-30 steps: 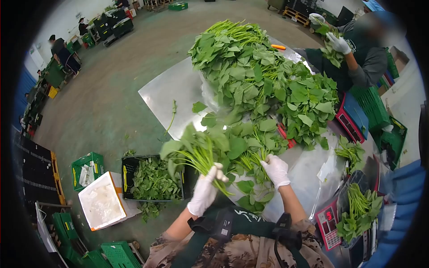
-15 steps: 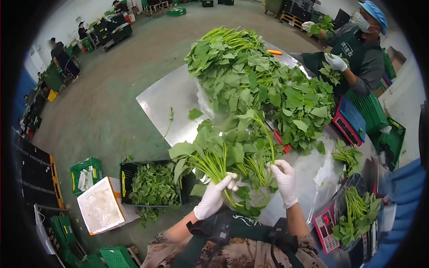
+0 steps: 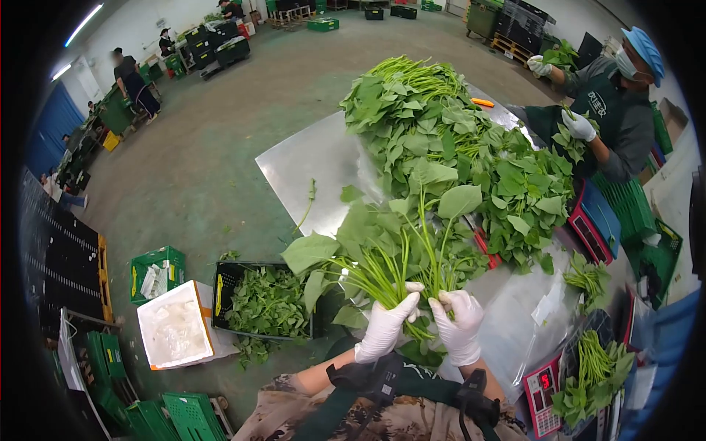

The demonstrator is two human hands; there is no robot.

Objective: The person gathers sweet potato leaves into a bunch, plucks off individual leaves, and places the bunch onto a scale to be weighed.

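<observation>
My left hand (image 3: pixel 384 325), in a white glove, grips a bunch of leafy green stems (image 3: pixel 368 250) by the stalks, leaves fanned up and to the left. My right hand (image 3: pixel 459 325), also gloved, holds a few more leafy stems (image 3: pixel 441 242) right beside the bunch, the two hands nearly touching. Both sit just in front of my chest, over the near edge of the steel table (image 3: pixel 309 158). A big heap of the same greens (image 3: pixel 448 140) covers the table behind them.
A black crate of leaf scraps (image 3: pixel 265 301) stands on the floor at left, beside a white foam box (image 3: pixel 173 334) and green crates (image 3: pixel 156 270). Red scales (image 3: pixel 544 389) with greens sit at right. A co-worker in gloves (image 3: pixel 618 103) sorts greens across the table.
My right hand lifted a few stems off the pile and brought them left against the bunch in my left hand. The two hands have drawn close together.
</observation>
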